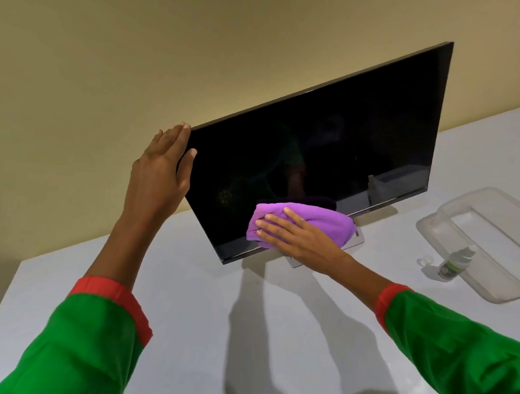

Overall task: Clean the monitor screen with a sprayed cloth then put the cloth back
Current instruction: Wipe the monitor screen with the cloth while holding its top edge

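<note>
Cloth [305, 221]: your right hand [295, 237] presses it flat-fingered on the monitor [329, 146], low centre.
Left hand [161, 168]: fingers straight, thumb on the glass, steadying the monitor's left edge.
Unwiped span: lies up and right of the cloth.
Tray [489, 236]: right of the monitor.

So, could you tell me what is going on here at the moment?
A person is wiping a dark monitor on a white table. The right hand presses a purple cloth flat against the screen's lower part, while the left hand steadies the monitor's upper left corner. A small spray bottle stands beside a clear tray.
</note>
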Demonstrator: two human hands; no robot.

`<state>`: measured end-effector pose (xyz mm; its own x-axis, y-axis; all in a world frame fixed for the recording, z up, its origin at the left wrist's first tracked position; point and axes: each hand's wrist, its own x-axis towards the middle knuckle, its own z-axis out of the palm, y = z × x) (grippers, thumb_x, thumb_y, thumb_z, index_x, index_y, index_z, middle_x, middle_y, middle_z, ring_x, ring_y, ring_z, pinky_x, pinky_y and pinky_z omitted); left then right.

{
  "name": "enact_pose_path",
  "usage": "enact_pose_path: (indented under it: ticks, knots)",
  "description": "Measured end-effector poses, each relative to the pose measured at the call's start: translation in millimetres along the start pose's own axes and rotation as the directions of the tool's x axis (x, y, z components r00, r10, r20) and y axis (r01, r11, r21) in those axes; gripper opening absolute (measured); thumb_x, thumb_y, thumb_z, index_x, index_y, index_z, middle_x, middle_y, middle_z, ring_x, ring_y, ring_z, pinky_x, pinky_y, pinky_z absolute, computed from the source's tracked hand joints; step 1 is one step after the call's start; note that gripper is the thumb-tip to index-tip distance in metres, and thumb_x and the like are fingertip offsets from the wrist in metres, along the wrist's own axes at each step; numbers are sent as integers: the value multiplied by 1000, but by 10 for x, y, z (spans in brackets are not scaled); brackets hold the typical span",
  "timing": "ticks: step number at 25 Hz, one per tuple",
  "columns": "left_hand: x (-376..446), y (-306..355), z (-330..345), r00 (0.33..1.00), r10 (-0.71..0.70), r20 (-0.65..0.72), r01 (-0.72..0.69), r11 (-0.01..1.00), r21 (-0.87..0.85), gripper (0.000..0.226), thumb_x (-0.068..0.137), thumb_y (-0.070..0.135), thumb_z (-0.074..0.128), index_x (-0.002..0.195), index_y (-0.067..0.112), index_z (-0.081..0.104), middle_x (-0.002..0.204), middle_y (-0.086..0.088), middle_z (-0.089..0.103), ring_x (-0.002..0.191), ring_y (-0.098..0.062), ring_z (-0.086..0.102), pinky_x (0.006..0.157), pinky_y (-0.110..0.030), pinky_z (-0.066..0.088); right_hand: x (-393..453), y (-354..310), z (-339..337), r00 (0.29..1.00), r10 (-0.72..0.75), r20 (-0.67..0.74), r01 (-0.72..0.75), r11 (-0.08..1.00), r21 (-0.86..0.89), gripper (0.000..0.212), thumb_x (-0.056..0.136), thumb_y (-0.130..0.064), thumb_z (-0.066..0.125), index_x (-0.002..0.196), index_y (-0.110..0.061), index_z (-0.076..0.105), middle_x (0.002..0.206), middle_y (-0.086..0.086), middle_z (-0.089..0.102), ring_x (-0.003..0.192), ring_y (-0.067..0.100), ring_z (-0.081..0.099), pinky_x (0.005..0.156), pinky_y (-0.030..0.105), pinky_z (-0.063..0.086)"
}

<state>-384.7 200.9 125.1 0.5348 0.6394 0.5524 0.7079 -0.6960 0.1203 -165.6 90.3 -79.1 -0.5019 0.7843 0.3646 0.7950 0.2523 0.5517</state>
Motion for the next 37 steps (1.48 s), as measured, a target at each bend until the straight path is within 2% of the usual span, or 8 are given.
enact_pose_path:
  ticks: [3,7,14,19,26,32,34,37]
  knots:
    - [-49,-36,19,999,-4,-33,4,1000,-17,38,96,18,42,133,9,47,138,-12,50,130,-32,44,105,-45,39,127,248,-57,986,88,-138,-85,996,26,60,93,-3,41,150,-9,21,155,10,29,143,30,27,118,50,18]
    - [-37,-39,6,998,-18,-61,11,994,-108,36,94,12,44,129,9,51,134,-11,55,124,-26,51,112,-37,31,-174,660,-10,975,185,-127,-179,982,54,57,96,7,16,150,-11,19,158,10,19,146,31,17,118,52,16]
    - [-30,-65,-73,999,-43,32,48,986,-162,42,91,8,43,132,13,48,138,-8,50,130,-24,45,114,-33,27,-15,172,123,992,-92,-89,91,996,-11,78,83,-8,54,150,-9,15,159,11,14,146,31,14,118,54,4]
    - [-23,-72,-152,995,-19,100,31,992,-123,45,91,3,41,135,14,44,142,-7,46,133,-26,40,113,-35,28,621,-123,-138,963,-225,-151,229,973,10,54,92,-11,36,146,-9,30,153,12,34,141,29,33,119,51,13]
    - [18,-132,-256,988,-79,132,121,928,-351,43,90,0,44,129,16,52,136,-4,53,129,-8,41,112,-18,24,345,400,-141,976,-40,-213,49,998,34,51,99,-1,15,148,-9,27,155,9,29,144,29,22,117,52,14]
    - [-11,-128,-274,982,-107,154,161,902,-401,36,92,17,50,129,19,53,135,0,54,131,-11,42,114,-31,28,394,-9,-49,964,-217,-153,222,975,16,59,86,-6,38,145,-7,32,151,10,37,140,29,33,118,53,6]
    - [0,-137,-277,981,-98,168,159,901,-403,36,93,20,49,129,20,53,136,0,54,131,-10,42,114,-31,29,673,-178,-130,950,-258,-176,268,963,35,50,93,-7,32,143,-7,36,150,10,40,138,29,38,119,54,9]
    - [26,-150,-273,976,-113,187,183,894,-409,35,95,26,47,128,22,53,136,2,53,132,-10,41,113,-30,29,963,-216,-258,942,-271,-200,280,960,16,54,89,-12,48,142,-9,38,149,8,42,137,27,40,116,50,19]
